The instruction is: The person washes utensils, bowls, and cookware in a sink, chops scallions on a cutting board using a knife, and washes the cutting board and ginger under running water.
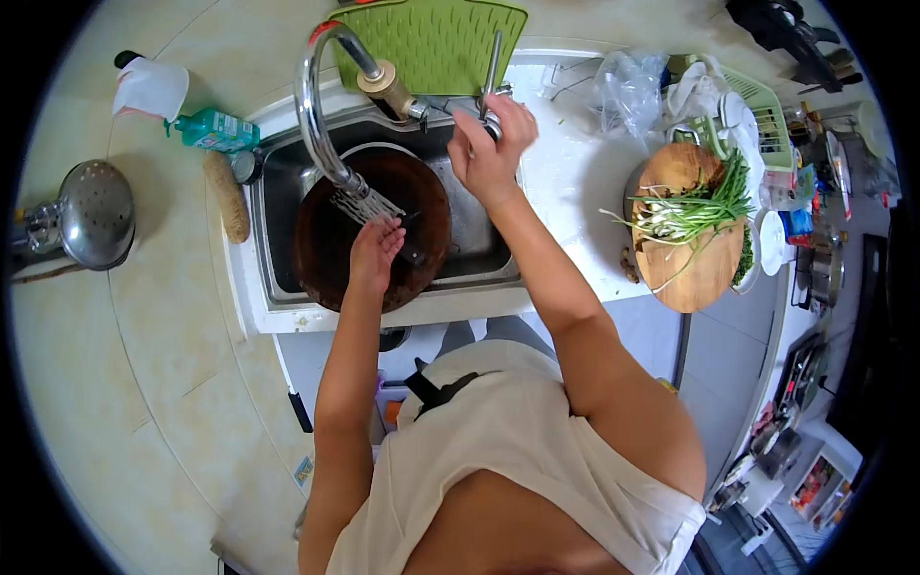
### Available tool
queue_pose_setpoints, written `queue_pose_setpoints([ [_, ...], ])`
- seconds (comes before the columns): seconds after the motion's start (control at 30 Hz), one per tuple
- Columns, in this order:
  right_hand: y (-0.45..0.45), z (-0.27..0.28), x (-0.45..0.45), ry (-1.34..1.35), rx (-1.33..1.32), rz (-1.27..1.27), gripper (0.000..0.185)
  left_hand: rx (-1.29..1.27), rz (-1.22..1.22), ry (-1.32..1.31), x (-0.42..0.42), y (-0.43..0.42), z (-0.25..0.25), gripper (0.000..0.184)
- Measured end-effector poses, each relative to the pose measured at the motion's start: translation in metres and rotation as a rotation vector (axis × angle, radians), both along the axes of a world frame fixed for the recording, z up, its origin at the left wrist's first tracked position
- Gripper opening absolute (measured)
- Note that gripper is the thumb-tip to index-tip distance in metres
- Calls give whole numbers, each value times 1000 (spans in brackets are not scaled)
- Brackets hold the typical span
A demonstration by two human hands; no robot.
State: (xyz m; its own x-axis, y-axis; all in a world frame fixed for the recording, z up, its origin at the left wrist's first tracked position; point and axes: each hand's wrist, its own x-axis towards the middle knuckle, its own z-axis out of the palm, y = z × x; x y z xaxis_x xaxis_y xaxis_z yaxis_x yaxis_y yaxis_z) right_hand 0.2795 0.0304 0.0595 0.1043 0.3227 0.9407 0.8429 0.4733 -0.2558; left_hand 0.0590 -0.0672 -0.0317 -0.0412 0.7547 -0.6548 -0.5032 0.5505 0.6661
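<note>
Water runs from the curved chrome faucet [309, 105] into a large, dark brown wok [321, 273] that sits in the steel sink [479, 259]. My left hand [374, 254] is over the wok at the edge of the stream, palm partly up and fingers stretched out, holding nothing. At the back right of the sink, my right hand [494, 149] has its fingers bent around the base of the metal faucet handle [492, 67]. Part of that grip is hidden by the hand itself. Behind the wok, a pale round rim [379, 148] shows.
Right of the sink, spring onions [685, 216] lie on a round wooden cutting board [676, 273]. A clear plastic bag [628, 91] and a green basket [757, 105] are behind it. A green drain mat [431, 43] stands behind the faucet. At left are a green bottle [216, 129] and a loofah [226, 196].
</note>
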Motion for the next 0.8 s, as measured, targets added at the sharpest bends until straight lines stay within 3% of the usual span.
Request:
queue_pose_setpoints([
  [0.1,-22,-33,1,105,-156,219,29,-28,20,-12,0,-7,-2,26],
  [0.13,-27,-50,2,41,-344,376,30,-31,25,-22,-1,-9,-4,26],
  [0.17,-27,-79,-1,17,-575,374,29,-42,35,-14,-1,-10,-5,27],
  [0.23,-22,-151,-13,-32,-1035,355,28,-62,51,1,0,-13,-4,29],
  [0.33,6,-237,-17,-215,-1335,41,25,-65,67,-4,1,-16,-7,32],
  [0.43,21,-312,-16,-379,-1402,-69,41,-39,66,-3,4,-20,-11,33],
  [0.47,25,-321,-22,-7,-1604,-83,46,-62,123,-16,8,-19,-9,26],
  [0.57,16,-310,-19,-159,-1781,44,45,-51,111,-31,8,-18,-15,27],
  [0.6,12,-363,-25,23,-1835,-11,41,-50,98,-28,7,-18,-17,27],
  [0.7,6,-345,-26,281,-2024,-195,37,-33,57,9,6,-8,-18,28],
  [0.73,-5,-327,-23,78,-1825,-148,30,-26,39,33,8,-4,-16,29],
  [0.8,-17,-268,-14,268,-1482,-8,28,6,-26,88,16,2,-14,31],
])
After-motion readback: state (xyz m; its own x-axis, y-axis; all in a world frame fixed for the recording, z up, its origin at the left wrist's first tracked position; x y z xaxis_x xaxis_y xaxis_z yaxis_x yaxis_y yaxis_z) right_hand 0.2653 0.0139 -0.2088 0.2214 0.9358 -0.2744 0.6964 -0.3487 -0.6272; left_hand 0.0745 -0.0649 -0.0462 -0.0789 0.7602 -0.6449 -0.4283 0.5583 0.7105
